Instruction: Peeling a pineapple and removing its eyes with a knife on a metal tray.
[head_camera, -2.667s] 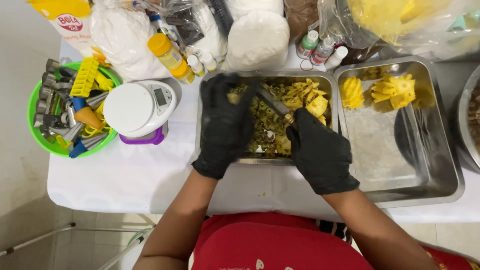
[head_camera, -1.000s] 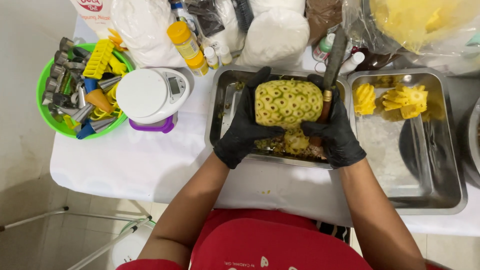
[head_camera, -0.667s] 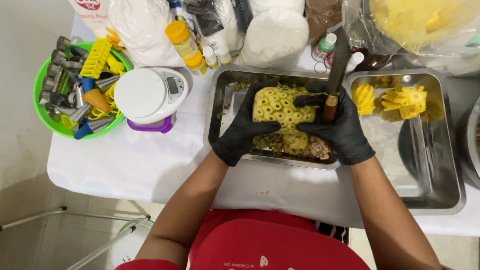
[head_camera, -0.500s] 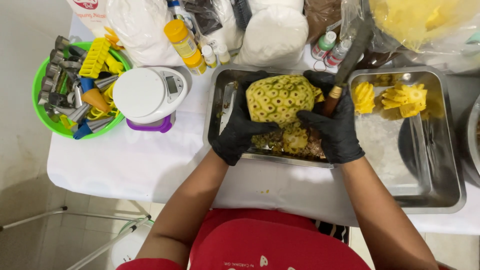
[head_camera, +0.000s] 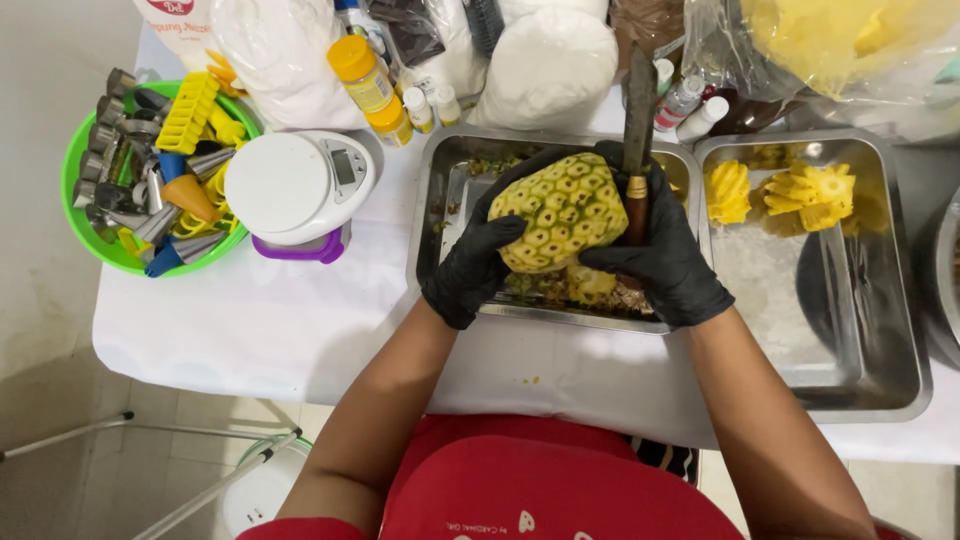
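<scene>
A peeled yellow pineapple (head_camera: 563, 210) with brown eyes is held over a steel tray (head_camera: 445, 180) that holds peel scraps. My left hand (head_camera: 478, 262), in a black glove, cups the pineapple's left side. My right hand (head_camera: 662, 262), also gloved, presses against its right side and grips a knife (head_camera: 637, 120) by the wooden handle, blade pointing away from me.
A second steel tray (head_camera: 880, 330) to the right holds cut pineapple pieces (head_camera: 800, 185). A white kitchen scale (head_camera: 297, 190) and a green bowl (head_camera: 95, 245) of cutters stand at left. Bags, bottles and a yellow-capped jar (head_camera: 362, 72) line the back. The table's white-covered near edge runs along my body.
The pineapple was lifted out of the tray and turned in both hands. The knife swung from tilted right to nearly straight up.
</scene>
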